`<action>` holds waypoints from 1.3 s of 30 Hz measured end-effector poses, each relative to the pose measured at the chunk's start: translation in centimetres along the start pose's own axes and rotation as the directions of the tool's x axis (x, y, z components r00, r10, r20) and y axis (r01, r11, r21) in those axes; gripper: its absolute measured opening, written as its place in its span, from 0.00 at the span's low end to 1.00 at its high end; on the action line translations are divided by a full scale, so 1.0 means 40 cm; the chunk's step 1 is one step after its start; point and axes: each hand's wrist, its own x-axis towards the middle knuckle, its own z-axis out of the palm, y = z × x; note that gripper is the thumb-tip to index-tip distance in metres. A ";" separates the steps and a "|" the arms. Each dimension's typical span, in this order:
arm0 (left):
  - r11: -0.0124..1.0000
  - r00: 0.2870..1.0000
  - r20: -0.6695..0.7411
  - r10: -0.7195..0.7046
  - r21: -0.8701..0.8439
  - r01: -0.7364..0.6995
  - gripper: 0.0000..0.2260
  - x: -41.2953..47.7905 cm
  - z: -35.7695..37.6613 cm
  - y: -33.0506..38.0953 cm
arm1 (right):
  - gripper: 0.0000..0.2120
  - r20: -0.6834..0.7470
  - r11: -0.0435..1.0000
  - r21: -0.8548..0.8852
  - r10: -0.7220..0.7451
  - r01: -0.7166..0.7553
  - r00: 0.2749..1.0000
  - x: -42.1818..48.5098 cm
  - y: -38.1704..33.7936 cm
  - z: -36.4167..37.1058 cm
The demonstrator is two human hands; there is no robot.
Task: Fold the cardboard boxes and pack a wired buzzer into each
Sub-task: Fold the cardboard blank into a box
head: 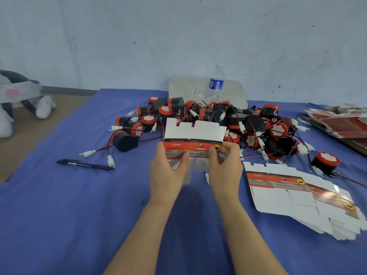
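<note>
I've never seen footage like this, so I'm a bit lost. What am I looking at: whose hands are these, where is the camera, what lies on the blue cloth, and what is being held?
There is no machine here. A person wears one camera on the head, and it looks down at their own bare hands. The left hand and right hand pinch an unfolded cardboard box, printed side toward the camera. On the blue cloth lie a pile of wired buzzers, a fanned stack of flat boxes and a black pen. A water bottle stands behind the pile.
</note>
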 end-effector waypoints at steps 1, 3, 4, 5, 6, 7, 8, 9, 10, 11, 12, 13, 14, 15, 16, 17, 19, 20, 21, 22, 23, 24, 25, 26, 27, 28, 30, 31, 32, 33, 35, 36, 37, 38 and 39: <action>1.000 1.000 -0.010 0.008 0.014 -0.008 0.16 0.003 -0.002 0.000 | 0.06 0.003 1.000 0.013 0.001 -0.001 1.000 0.000 -0.005 -0.001; 0.999 0.999 -0.023 0.023 0.027 -0.022 0.17 0.006 -0.007 0.003 | 0.06 0.004 0.999 0.046 0.005 -0.005 1.000 0.005 -0.012 -0.009; 0.999 0.999 -0.036 0.032 0.036 -0.031 0.18 0.006 -0.010 0.005 | 0.09 0.008 0.998 0.068 0.004 -0.005 1.000 0.010 -0.012 -0.015; 0.998 0.997 -0.061 0.049 0.053 -0.045 0.20 0.006 -0.014 0.009 | 0.13 0.030 0.996 0.085 0.007 -0.010 1.000 0.017 -0.011 -0.024; 0.995 0.993 -0.091 0.069 0.078 -0.062 0.24 0.006 -0.018 0.012 | 0.16 0.075 0.994 0.105 0.018 -0.026 0.997 0.024 -0.010 -0.033; 0.993 0.989 -0.118 0.087 0.093 -0.076 0.27 0.006 -0.021 0.014 | 0.17 0.137 0.990 0.128 0.033 -0.051 0.990 0.030 -0.011 -0.042; 0.992 0.987 -0.131 0.098 0.089 -0.086 0.30 0.007 -0.024 0.016 | 0.17 0.207 0.985 0.153 0.044 -0.076 0.977 0.034 -0.013 -0.050; 0.993 0.986 -0.135 0.100 0.071 -0.091 0.32 0.008 -0.026 0.018 | 0.16 0.273 0.980 0.177 0.045 -0.096 0.961 0.035 -0.017 -0.056; 0.995 0.986 -0.136 0.095 0.045 -0.089 0.33 0.009 -0.028 0.018 | 0.14 0.320 0.976 0.195 0.033 -0.101 0.947 0.035 -0.019 -0.058; 0.996 0.987 -0.138 0.084 0.023 -0.081 0.33 0.010 -0.028 0.017 | 0.14 0.342 0.973 0.208 0.021 -0.097 0.940 0.033 -0.022 -0.058; 0.998 0.987 -0.142 0.070 0.010 -0.069 0.32 0.011 -0.027 0.017 | 0.16 0.348 0.971 0.217 0.015 -0.096 0.937 0.029 -0.025 -0.056; 0.998 0.987 -0.149 0.056 0.008 -0.055 0.30 0.013 -0.026 0.018 | 0.21 0.350 0.968 0.227 0.022 -0.108 0.936 0.025 -0.030 -0.053; 0.999 0.987 -0.153 0.046 0.013 -0.044 0.29 0.014 -0.025 0.018 | 0.26 0.355 0.965 0.234 0.031 -0.121 0.934 0.021 -0.033 -0.051; 0.999 0.987 -0.154 0.041 0.018 -0.039 0.28 0.014 -0.025 0.016 | 0.28 0.363 0.964 0.232 0.036 -0.127 0.931 0.017 -0.036 -0.050; 0.999 0.988 -0.151 0.040 0.021 -0.037 0.27 0.014 -0.024 0.015 | 0.27 0.367 0.965 0.227 0.040 -0.131 0.929 0.015 -0.037 -0.049; 0.999 0.988 -0.146 0.043 0.024 -0.039 0.26 0.014 -0.025 0.014 | 0.24 0.375 0.964 0.225 0.050 -0.143 0.926 0.014 -0.039 -0.051; 0.999 0.989 -0.140 0.048 0.020 -0.046 0.25 0.012 -0.024 0.014 | 0.18 0.423 0.931 0.278 0.104 -0.238 0.900 0.019 -0.043 -0.054; 0.999 0.989 -0.140 0.046 0.006 -0.046 0.25 0.011 -0.024 0.016 | 0.16 0.465 0.898 0.313 0.137 -0.308 0.874 0.022 -0.043 -0.056; 0.999 0.989 -0.144 0.042 -0.012 -0.044 0.26 0.010 -0.024 0.018 | 0.15 0.514 0.860 0.339 0.169 -0.380 0.841 0.024 -0.045 -0.057; 0.999 0.988 -0.150 0.037 -0.026 -0.041 0.27 0.010 -0.025 0.020 | 0.14 0.560 0.822 0.357 0.192 -0.444 0.806 0.026 -0.047 -0.057; 0.999 0.987 -0.159 0.038 -0.023 -0.042 0.28 0.010 -0.026 0.021 | 0.13 0.602 0.789 0.363 0.208 -0.496 0.771 0.026 -0.050 -0.058; 0.999 0.984 -0.171 0.047 0.000 -0.048 0.28 0.011 -0.028 0.021 | 0.13 0.639 0.763 0.363 0.214 -0.535 0.738 0.026 -0.050 -0.060; 0.998 0.981 -0.182 0.062 0.035 -0.056 0.28 0.013 -0.031 0.021 | 0.12 0.675 0.742 0.359 0.212 -0.566 0.707 0.025 -0.053 -0.065; 0.995 0.979 -0.190 0.078 0.071 -0.066 0.28 0.014 -0.034 0.019 | 0.11 0.710 0.733 0.353 0.195 -0.581 0.677 0.027 -0.052 -0.072; 0.992 0.976 -0.195 0.095 0.102 -0.076 0.29 0.015 -0.037 0.019 | 0.10 0.744 0.730 0.340 0.176 -0.593 0.644 0.028 -0.052 -0.082; 0.988 0.974 -0.197 0.113 0.130 -0.088 0.30 0.016 -0.041 0.019 | 0.10 0.775 0.732 0.317 0.166 -0.603 0.609 0.030 -0.049 -0.091; 0.974 0.967 -0.197 0.161 0.190 -0.124 0.31 0.016 -0.047 0.019 | 0.12 0.830 0.749 0.242 0.169 -0.617 0.532 0.030 -0.045 -0.106; 0.965 0.963 -0.193 0.187 0.221 -0.143 0.31 0.016 -0.049 0.019 | 0.11 0.847 0.756 0.214 0.172 -0.619 0.503 0.029 -0.042 -0.110; 0.957 0.960 -0.188 0.207 0.242 -0.158 0.31 0.016 -0.051 0.021 | 0.10 0.859 0.762 0.197 0.170 -0.617 0.484 0.030 -0.036 -0.112; 0.952 0.958 -0.185 0.220 0.253 -0.170 0.31 0.017 -0.053 0.023 | 0.10 0.865 0.769 0.182 0.172 -0.612 0.472 0.030 -0.035 -0.113; 0.942 0.952 -0.185 0.246 0.277 -0.190 0.31 0.020 -0.057 0.027 | 0.08 0.871 0.813 0.126 0.184 -0.569 0.456 0.031 -0.034 -0.114; 0.932 0.947 -0.183 0.263 0.303 -0.200 0.30 0.021 -0.060 0.028 | 0.10 0.868 0.841 0.083 0.202 -0.535 0.453 0.032 -0.032 -0.114; 0.921 0.944 -0.179 0.277 0.330 -0.208 0.30 0.022 -0.061 0.028 | 0.15 0.860 0.870 0.033 0.227 -0.493 0.458 0.032 -0.034 -0.115; 0.914 0.943 -0.174 0.284 0.348 -0.211 0.30 0.024 -0.063 0.028 | 0.17 0.846 0.896 0.000 0.237 -0.445 0.477 0.032 -0.033 -0.115; 0.911 0.944 -0.167 0.285 0.354 -0.213 0.30 0.025 -0.063 0.028 | 0.16 0.822 0.920 -0.020 0.238 -0.391 0.517 0.031 -0.035 -0.113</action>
